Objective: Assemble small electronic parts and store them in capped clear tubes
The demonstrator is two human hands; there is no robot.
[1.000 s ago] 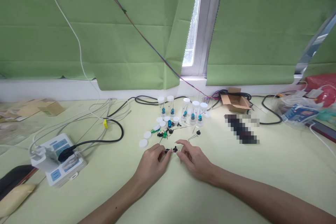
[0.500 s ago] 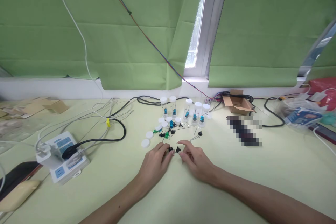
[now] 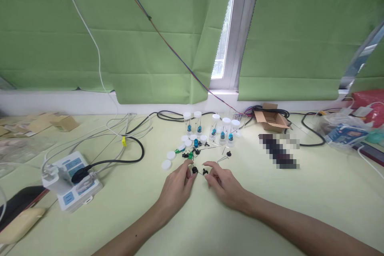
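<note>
Small parts are under two-handed fingertip work at the near edge of a scatter of pieces. One black part (image 3: 195, 170) sits at the tip of the left thumb; a second black piece (image 3: 205, 171) lies to its right, by the right thumb. The left hand (image 3: 179, 182) is curled, its forefinger and thumb slightly parted about the first part; whether it is firmly gripped cannot be told. The right hand (image 3: 223, 184) is half open, forefinger and thumb well parted, with no evident grip. The step in hand appears to be fine handling of these two; the next move would call for a light, exact pinch and steady wrists.

Just beyond lie a green piece (image 3: 191, 155) and a blue piece (image 3: 196, 143); to the right, bent metal pins (image 3: 223, 159). Farther off stand clear tubes (image 3: 222, 131) with white caps. At far left, a power strip (image 3: 68, 197).
</note>
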